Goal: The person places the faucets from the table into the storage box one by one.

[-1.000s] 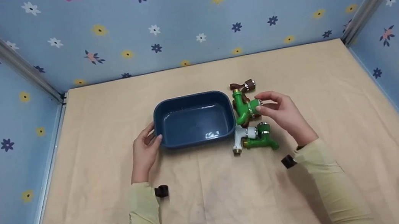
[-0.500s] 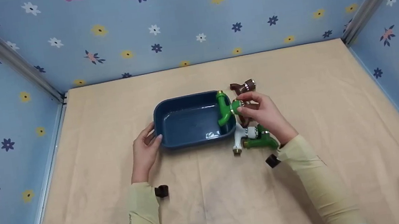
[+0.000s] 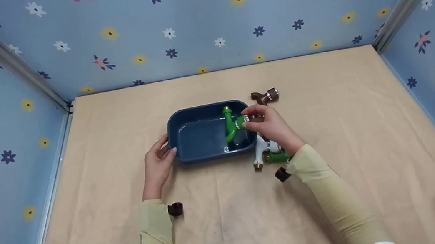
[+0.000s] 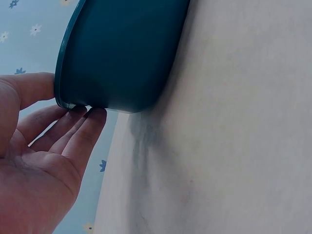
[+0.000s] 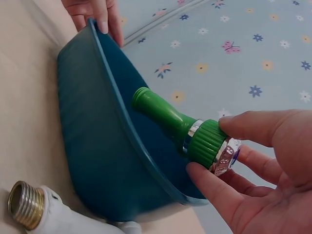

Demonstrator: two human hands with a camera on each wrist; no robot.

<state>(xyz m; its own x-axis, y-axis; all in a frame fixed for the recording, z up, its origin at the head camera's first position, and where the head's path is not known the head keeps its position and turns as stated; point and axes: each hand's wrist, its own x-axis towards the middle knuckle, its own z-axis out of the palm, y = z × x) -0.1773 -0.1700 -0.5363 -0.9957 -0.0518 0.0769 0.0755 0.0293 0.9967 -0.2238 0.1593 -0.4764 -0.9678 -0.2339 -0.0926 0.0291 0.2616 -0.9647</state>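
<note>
A dark blue plastic basin (image 3: pixel 201 155) stands on the table. My left hand (image 3: pixel 158 163) holds its left end, thumb over the rim and fingers against the outer wall, as the left wrist view shows. My right hand (image 3: pixel 270 125) pinches the ridged knob of a green tap (image 3: pixel 230 126) between thumb and fingers. That tap hangs over the right part of the basin, its threaded brass end pointing to the back. In the right wrist view the green tap (image 5: pixel 165 114) is at the rim, its spout over the inside.
Right of the basin lie a white tap (image 3: pixel 260 150), a second green tap (image 3: pixel 276 157) partly under my right wrist, and a brown tap (image 3: pixel 266 95) at the back. Beige cloth (image 3: pixel 221 214) covers the table. Flowered blue panels (image 3: pixel 204 23) stand around the back and sides.
My right hand has carried the green tap leftward from beside the basin, across its right rim, to above its inside. The left hand and basin stay in place.
</note>
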